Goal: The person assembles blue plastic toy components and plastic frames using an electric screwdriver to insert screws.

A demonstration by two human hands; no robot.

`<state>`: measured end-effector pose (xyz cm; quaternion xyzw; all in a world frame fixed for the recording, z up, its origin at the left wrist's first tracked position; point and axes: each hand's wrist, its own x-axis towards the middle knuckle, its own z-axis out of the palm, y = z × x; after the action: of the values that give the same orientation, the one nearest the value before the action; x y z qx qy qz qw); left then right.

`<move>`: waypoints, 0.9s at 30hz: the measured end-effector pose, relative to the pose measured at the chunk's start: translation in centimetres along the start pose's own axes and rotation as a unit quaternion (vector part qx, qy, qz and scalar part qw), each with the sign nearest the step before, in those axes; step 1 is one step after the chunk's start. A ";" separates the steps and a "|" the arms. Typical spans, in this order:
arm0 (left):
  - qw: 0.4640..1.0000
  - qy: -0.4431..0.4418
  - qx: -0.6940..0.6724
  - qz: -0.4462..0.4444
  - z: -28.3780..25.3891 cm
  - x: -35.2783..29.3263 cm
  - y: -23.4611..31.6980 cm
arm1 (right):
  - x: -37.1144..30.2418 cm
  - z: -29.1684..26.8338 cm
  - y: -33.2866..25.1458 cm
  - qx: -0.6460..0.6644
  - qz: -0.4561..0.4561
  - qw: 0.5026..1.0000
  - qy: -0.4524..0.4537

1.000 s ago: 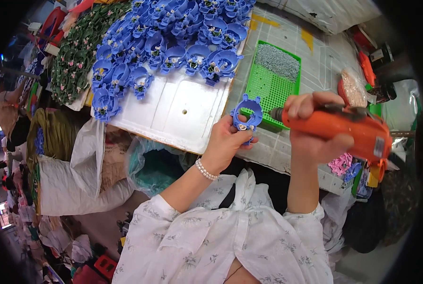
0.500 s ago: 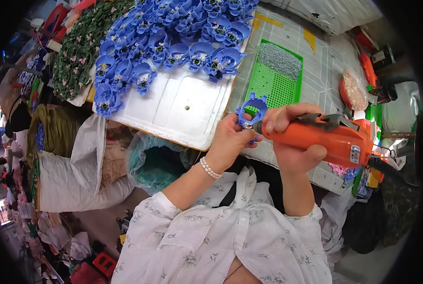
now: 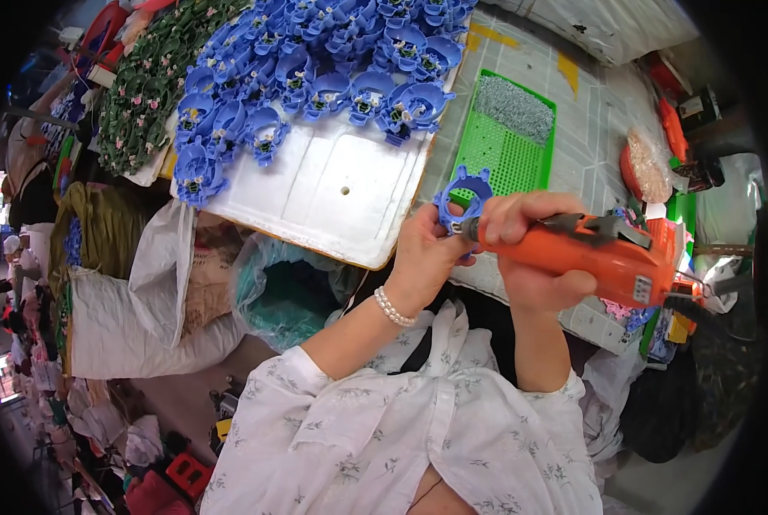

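Note:
My left hand [image 3: 427, 249] pinches a blue plastic part [image 3: 467, 189] with a round ring-like top, holding it upright over the table's front edge. My right hand [image 3: 530, 249] is wrapped round an orange electric screwdriver [image 3: 603, 257], which lies nearly level and points left. Its tip meets the lower portion of the blue part, close to my left fingertips; the exact contact spot is too small to make out. Just behind the part lies a green perforated tray [image 3: 508, 159] with a heap of small grey screws [image 3: 514, 107] at its far end.
Many similar blue parts [image 3: 324, 51] crowd a white board [image 3: 315, 189] at the back left, with dark green ones [image 3: 156, 94] beyond. Below the board stands a teal plastic-lined bag [image 3: 281, 292]. At the right, a red bowl [image 3: 628, 172] holds small pale pieces in clear plastic.
Both hands, the blue part and the screwdriver shift slightly right. The screwdriver's rear end dips a little. The grip of each hand stays the same.

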<state>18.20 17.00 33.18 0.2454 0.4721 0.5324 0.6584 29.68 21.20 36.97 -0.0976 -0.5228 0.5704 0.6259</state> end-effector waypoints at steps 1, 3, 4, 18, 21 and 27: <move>1.000 -0.010 -0.020 0.010 0.0 -0.1 0.2 | 0.1 0.1 -0.6 0.001 0.002 1.000 0.000; 0.999 -0.012 -0.041 0.020 -0.6 -0.2 0.7 | 0.7 0.6 -2.0 0.044 0.012 0.999 -0.007; 0.999 0.002 -0.035 0.016 -1.2 -0.3 1.0 | 1.2 0.3 -2.2 0.044 -0.019 0.998 -0.043; 0.947 0.308 -0.010 0.089 -22.7 -12.9 2.0 | 0.1 -5.0 -1.9 -0.052 0.037 0.997 0.042; 0.941 0.332 -0.061 -0.019 -26.0 -13.7 -4.3 | 0.2 -4.8 -1.5 -0.050 0.043 0.998 0.020; 0.883 0.414 -0.124 -0.183 -30.8 -10.3 -17.8 | -0.8 -4.5 -0.7 -0.077 0.078 0.993 0.035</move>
<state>-0.53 -3.73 8.87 -0.1721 0.6681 0.5095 0.5142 33.68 22.45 35.08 -0.2054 -0.5339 0.5716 0.5883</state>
